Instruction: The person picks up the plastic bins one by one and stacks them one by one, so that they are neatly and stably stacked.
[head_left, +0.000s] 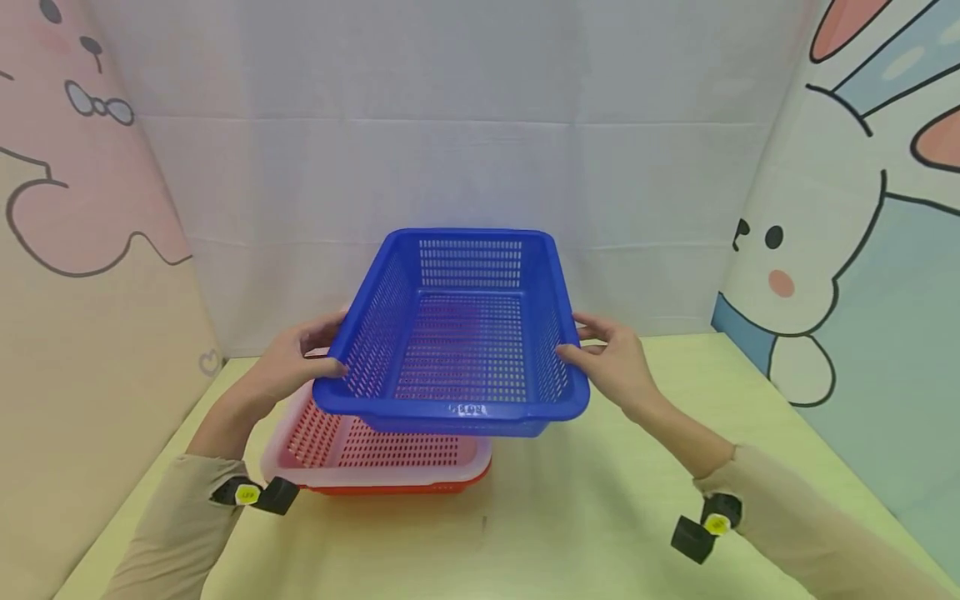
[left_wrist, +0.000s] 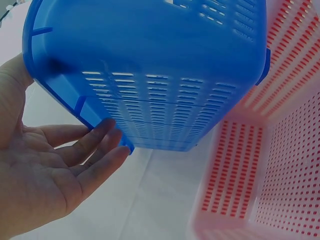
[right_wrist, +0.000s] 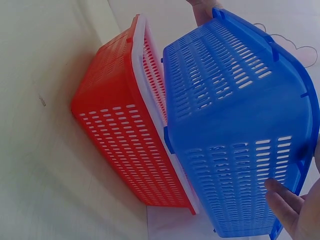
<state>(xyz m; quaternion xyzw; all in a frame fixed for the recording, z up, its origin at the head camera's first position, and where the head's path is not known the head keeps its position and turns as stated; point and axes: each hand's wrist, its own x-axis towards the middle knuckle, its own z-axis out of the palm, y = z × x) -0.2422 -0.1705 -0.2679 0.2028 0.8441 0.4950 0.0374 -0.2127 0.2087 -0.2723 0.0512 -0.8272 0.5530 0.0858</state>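
Note:
A blue plastic basket [head_left: 472, 408] with slotted walls is held up above the table, tilted so that its inside faces me. My left hand [head_left: 288, 358] grips its left rim, with the thumb over the edge and the fingers beneath, against the outer wall in the left wrist view. On the opposite side my right hand [head_left: 615, 362] pinches the right rim the same way. Below and behind it, partly covered, a pale pink basket [head_left: 375, 477] sits nested in a red basket [right_wrist: 107, 85]. The blue basket overlaps both in the head view.
The nested baskets stand on a pale yellow-green table [head_left: 570, 525], left of its middle. A white cloth backdrop [head_left: 465, 167] rises behind the table. Side panels with cartoon animals [head_left: 795, 275] border the left and right.

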